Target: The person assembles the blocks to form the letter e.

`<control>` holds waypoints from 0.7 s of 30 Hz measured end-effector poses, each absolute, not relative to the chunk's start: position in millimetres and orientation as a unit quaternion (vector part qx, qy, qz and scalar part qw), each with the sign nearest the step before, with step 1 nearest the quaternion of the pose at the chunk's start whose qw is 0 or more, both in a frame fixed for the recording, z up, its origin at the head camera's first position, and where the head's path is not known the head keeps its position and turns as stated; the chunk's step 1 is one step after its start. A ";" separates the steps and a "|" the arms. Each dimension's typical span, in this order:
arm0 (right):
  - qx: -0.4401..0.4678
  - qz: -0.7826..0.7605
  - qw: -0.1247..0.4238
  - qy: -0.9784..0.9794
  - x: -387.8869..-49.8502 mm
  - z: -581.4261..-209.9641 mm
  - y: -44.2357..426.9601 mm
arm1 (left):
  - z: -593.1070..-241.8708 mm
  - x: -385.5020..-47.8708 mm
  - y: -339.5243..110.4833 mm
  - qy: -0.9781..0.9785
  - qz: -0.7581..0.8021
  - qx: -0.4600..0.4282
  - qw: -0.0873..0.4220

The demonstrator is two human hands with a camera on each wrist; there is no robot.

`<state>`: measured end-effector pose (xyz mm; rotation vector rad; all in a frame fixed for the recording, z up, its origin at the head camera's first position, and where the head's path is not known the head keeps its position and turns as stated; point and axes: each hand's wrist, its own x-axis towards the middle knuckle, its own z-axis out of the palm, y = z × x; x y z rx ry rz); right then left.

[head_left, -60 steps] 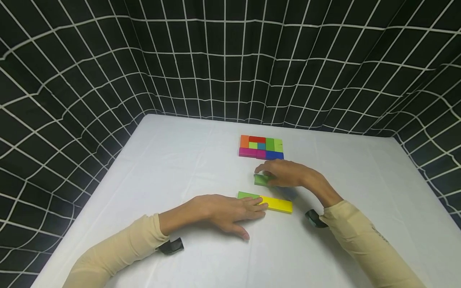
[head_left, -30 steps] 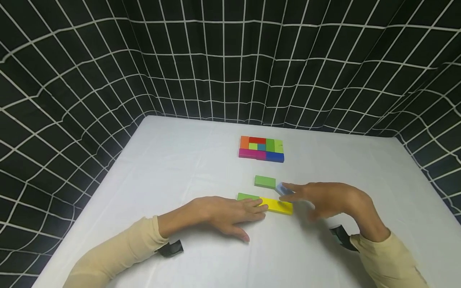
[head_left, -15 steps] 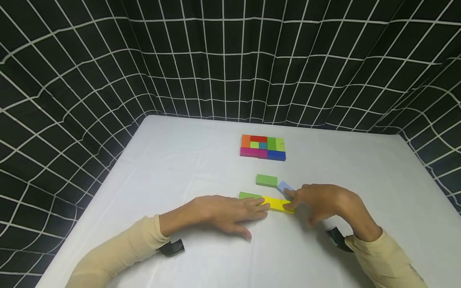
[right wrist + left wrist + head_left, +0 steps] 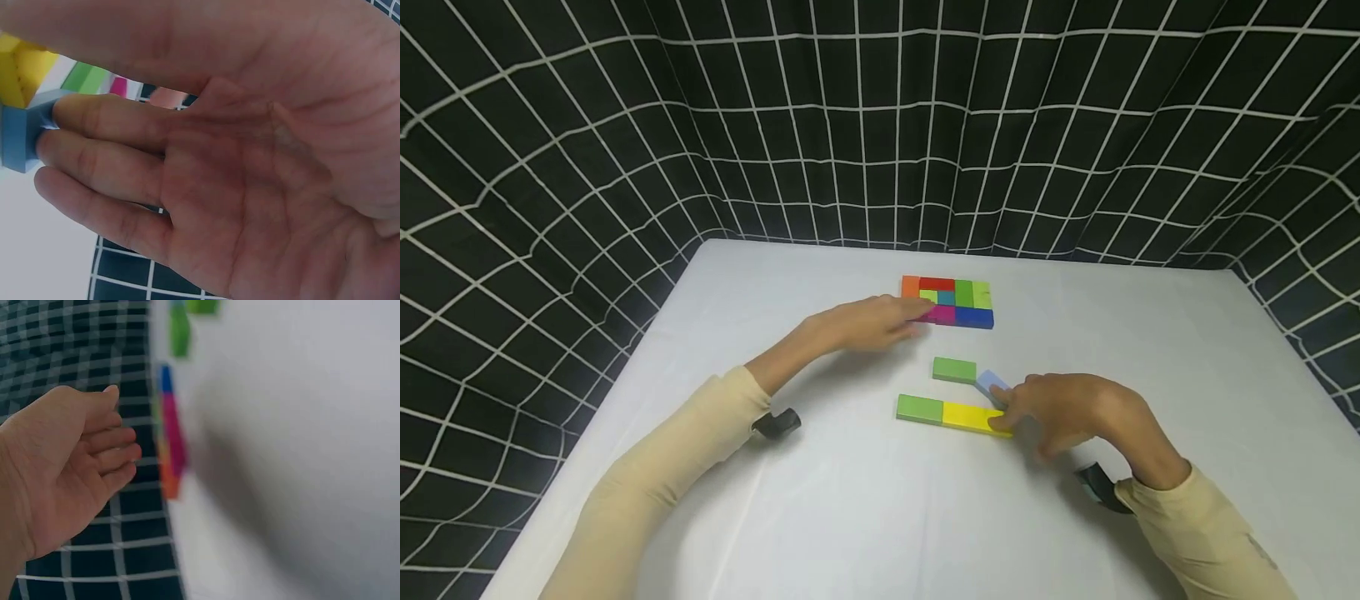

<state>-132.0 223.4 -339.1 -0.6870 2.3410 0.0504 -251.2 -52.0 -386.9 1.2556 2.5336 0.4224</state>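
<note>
The left hand (image 4: 872,323) reaches over the front left of a flat group of coloured blocks, its fingertips at the magenta blocks (image 4: 945,315); whether they touch cannot be told. In the left wrist view the same hand (image 4: 78,469) holds nothing. On the right, the other hand (image 4: 1067,412) rests fingertips on a tilted light blue block (image 4: 991,382) and on the right end of a yellow block (image 4: 966,417). The right wrist view shows fingertips against the light blue block (image 4: 15,137). A green block (image 4: 919,408) abuts the yellow one's left end; another green block (image 4: 955,370) lies behind.
The group at the back also has orange, red (image 4: 937,284), green, teal and dark blue (image 4: 974,318) blocks. A white-covered table (image 4: 820,517) bears everything, with a dark curtain of white grid lines (image 4: 880,125) behind and at both sides.
The left hand has left the green and yellow blocks and moved back to the block group. The right hand went from the rear green block to the light blue and yellow blocks.
</note>
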 end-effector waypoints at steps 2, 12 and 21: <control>-0.267 0.020 0.343 0.901 -131.7 -338.7 225.0 | -393.7 -265.6 -52.0 0.879 0.136 0.433 0.147; -0.249 0.013 0.340 0.907 -131.1 -334.6 227.8 | -397.1 -270.0 -50.8 0.892 0.086 0.437 0.070; -0.251 0.007 0.350 0.902 -131.1 -338.6 224.0 | -413.3 -261.5 -50.7 0.910 0.115 0.393 0.066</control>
